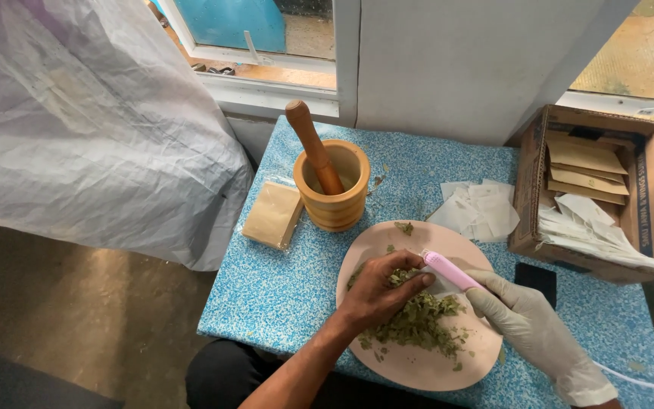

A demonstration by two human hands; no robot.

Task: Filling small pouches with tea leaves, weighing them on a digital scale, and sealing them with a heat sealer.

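Resting on a speckled blue worktop (281, 295), your round, pale pink plate (418, 367) carries a loose heap of dried green leaves (421, 322), crumbled and flaky, with a few stray bits scattered toward the far rim. Your left hand (380, 291) is bare and lies palm down on the near side of the heap, its fingers curled together into the leaves as if pinching some (how much sits between the fingertips you cannot tell from this angle). Your right hand (527, 322) wears a thin, whitish glove and is closed around the lower end of a slim pink tool (446, 269), smooth and rounded like a pen, with a white cord (633, 379) trailing off to the right; the tool's tip points at your left fingertips, so the two hands meet just above the leaves. Beyond the plate stands a turned wooden mortar (333, 201) with ribbed sides, a wooden pestle (313, 148) leaning in it. Just left of the mortar lies a flat tan packet (272, 214) in clear wrap. To the right of the plate, small white paper sachets (478, 208) lie in a loose pile, and an open cardboard box (527, 189) holds brown envelopes (586, 167) and more white papers.
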